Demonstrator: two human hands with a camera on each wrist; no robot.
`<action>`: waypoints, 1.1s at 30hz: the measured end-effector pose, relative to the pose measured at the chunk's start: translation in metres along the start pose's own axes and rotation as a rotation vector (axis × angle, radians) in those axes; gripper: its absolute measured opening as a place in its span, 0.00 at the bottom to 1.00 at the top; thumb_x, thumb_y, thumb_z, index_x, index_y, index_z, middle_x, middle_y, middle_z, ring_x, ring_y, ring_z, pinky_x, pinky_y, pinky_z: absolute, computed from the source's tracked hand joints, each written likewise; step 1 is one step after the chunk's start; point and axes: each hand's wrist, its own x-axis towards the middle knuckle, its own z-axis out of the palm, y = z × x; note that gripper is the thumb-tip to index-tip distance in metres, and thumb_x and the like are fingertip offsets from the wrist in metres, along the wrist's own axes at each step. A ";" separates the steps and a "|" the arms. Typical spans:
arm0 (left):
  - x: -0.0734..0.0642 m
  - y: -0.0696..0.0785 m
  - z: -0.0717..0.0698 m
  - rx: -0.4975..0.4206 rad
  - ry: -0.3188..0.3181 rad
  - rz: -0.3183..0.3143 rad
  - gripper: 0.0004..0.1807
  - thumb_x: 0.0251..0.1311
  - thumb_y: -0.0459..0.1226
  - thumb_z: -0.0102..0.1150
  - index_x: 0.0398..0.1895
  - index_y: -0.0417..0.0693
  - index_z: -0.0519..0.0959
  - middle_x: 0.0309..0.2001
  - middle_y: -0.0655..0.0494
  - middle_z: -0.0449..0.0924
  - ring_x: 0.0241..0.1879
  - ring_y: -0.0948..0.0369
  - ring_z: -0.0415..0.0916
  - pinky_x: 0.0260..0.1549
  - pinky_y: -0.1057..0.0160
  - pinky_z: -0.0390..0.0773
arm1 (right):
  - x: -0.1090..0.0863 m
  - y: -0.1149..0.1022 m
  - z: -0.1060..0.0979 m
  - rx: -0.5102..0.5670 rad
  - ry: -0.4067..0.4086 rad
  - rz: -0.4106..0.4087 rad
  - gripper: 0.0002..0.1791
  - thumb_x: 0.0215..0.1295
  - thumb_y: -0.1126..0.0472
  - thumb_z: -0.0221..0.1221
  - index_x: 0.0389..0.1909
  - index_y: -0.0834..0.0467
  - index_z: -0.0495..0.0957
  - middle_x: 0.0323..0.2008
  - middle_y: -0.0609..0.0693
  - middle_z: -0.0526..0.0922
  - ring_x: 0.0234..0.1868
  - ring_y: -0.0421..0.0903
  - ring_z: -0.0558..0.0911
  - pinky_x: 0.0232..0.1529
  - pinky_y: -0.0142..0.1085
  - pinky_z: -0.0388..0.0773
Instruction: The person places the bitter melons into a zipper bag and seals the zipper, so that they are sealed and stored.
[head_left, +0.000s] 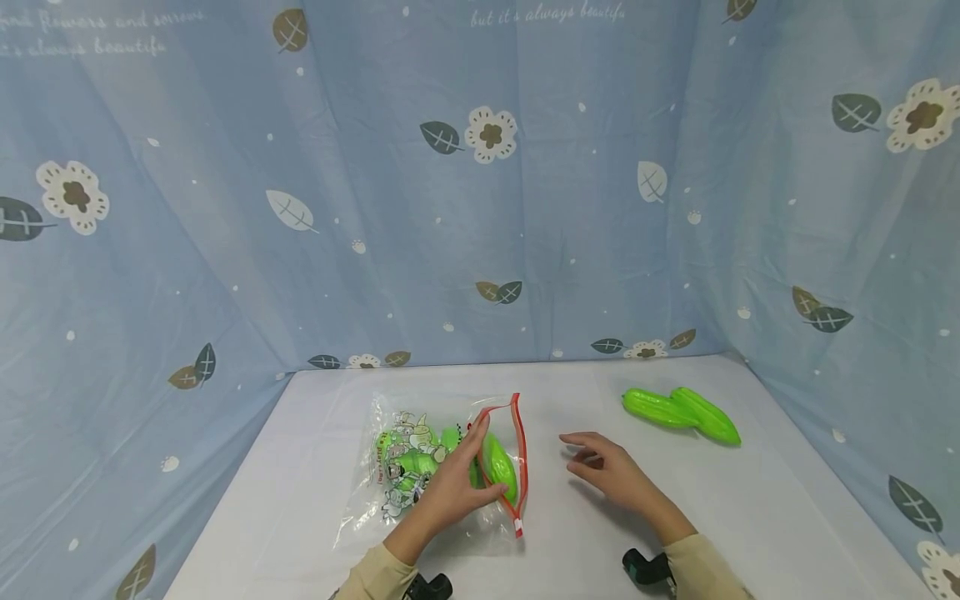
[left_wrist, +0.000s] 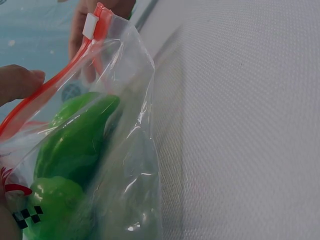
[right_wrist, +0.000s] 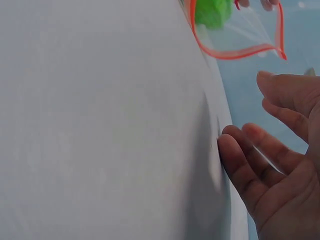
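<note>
A clear zip bag (head_left: 360, 500) with a red zip edge and cartoon print lies on the white table, its mouth gaping to the right. Several shiny green vegetable-shaped pieces are inside; one long green piece (head_left: 499, 468) lies right at the mouth. My left hand (head_left: 450, 487) rests over the bag by the mouth, thumb and fingers spread wide along the red edge (left_wrist: 60, 75). To the right of the mouth, my right hand (head_left: 611, 475) hovers with loosely bent fingers (right_wrist: 240, 165) and nothing between them.
Two long green cucumber-like pieces (head_left: 678, 410) lie at the back right of the table (head_left: 570, 533), one overlapping the other. A blue patterned curtain (head_left: 420, 250) closes off the back and both sides. Dark wrist devices (head_left: 647, 568) sit by both sleeves.
</note>
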 end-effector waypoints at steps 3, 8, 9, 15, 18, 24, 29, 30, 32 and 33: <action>0.000 -0.001 0.001 -0.003 -0.002 0.003 0.57 0.57 0.51 0.73 0.84 0.61 0.46 0.82 0.57 0.44 0.77 0.44 0.53 0.67 0.37 0.65 | -0.003 0.004 -0.006 -0.007 0.017 0.012 0.25 0.69 0.60 0.65 0.66 0.55 0.77 0.60 0.54 0.79 0.50 0.47 0.83 0.50 0.37 0.82; 0.000 -0.001 0.001 -0.006 -0.001 0.005 0.57 0.57 0.51 0.73 0.84 0.61 0.46 0.82 0.57 0.44 0.77 0.44 0.53 0.67 0.37 0.65 | -0.008 0.012 -0.015 -0.009 0.045 0.020 0.25 0.69 0.60 0.65 0.67 0.55 0.77 0.60 0.55 0.80 0.50 0.47 0.83 0.51 0.38 0.82; -0.001 -0.001 0.001 -0.006 0.000 0.005 0.57 0.57 0.51 0.73 0.84 0.60 0.46 0.82 0.57 0.44 0.77 0.44 0.53 0.67 0.37 0.65 | -0.009 0.014 -0.017 -0.012 0.053 0.019 0.25 0.69 0.60 0.65 0.66 0.55 0.77 0.60 0.55 0.80 0.50 0.47 0.83 0.51 0.38 0.82; -0.001 -0.001 0.001 -0.007 0.000 0.006 0.57 0.57 0.50 0.73 0.84 0.59 0.46 0.82 0.57 0.44 0.76 0.44 0.53 0.67 0.37 0.65 | -0.015 0.023 -0.030 -0.041 0.098 0.018 0.26 0.69 0.62 0.65 0.67 0.56 0.76 0.60 0.56 0.80 0.50 0.48 0.83 0.51 0.39 0.82; -0.001 0.000 0.001 -0.009 0.000 0.007 0.57 0.57 0.51 0.73 0.84 0.60 0.46 0.82 0.57 0.44 0.76 0.44 0.53 0.67 0.37 0.65 | -0.017 0.027 -0.035 -0.058 0.118 0.019 0.26 0.69 0.63 0.65 0.67 0.56 0.76 0.61 0.56 0.80 0.50 0.49 0.84 0.51 0.39 0.82; -0.001 0.000 0.001 -0.011 0.001 0.008 0.57 0.57 0.51 0.73 0.84 0.60 0.47 0.82 0.57 0.44 0.76 0.43 0.53 0.66 0.36 0.66 | -0.021 0.032 -0.044 -0.085 0.155 0.016 0.26 0.68 0.64 0.65 0.68 0.57 0.76 0.61 0.57 0.80 0.51 0.52 0.84 0.50 0.39 0.82; 0.000 -0.001 0.001 -0.003 -0.002 0.008 0.57 0.57 0.52 0.73 0.84 0.58 0.47 0.82 0.57 0.44 0.76 0.43 0.54 0.66 0.35 0.66 | -0.022 0.034 -0.052 -0.105 0.183 0.014 0.26 0.69 0.65 0.64 0.67 0.59 0.76 0.61 0.60 0.80 0.51 0.53 0.83 0.50 0.40 0.83; 0.000 -0.002 0.001 -0.003 -0.002 0.008 0.57 0.57 0.52 0.73 0.84 0.58 0.47 0.82 0.57 0.44 0.76 0.43 0.54 0.66 0.35 0.66 | -0.021 0.034 -0.054 -0.108 0.191 0.010 0.26 0.69 0.65 0.64 0.67 0.59 0.76 0.61 0.60 0.80 0.51 0.54 0.83 0.50 0.42 0.83; 0.000 -0.002 0.001 -0.002 -0.002 0.006 0.57 0.57 0.53 0.73 0.84 0.59 0.47 0.82 0.57 0.44 0.76 0.43 0.54 0.66 0.35 0.66 | -0.019 0.035 -0.059 -0.120 0.210 0.003 0.26 0.69 0.65 0.64 0.67 0.60 0.76 0.61 0.62 0.80 0.52 0.56 0.83 0.51 0.47 0.82; 0.000 -0.002 0.001 0.000 -0.001 0.006 0.57 0.57 0.53 0.73 0.84 0.60 0.47 0.82 0.56 0.45 0.76 0.43 0.54 0.66 0.36 0.66 | -0.019 0.034 -0.062 -0.132 0.220 -0.001 0.25 0.69 0.65 0.63 0.67 0.61 0.75 0.60 0.62 0.80 0.52 0.58 0.83 0.52 0.50 0.81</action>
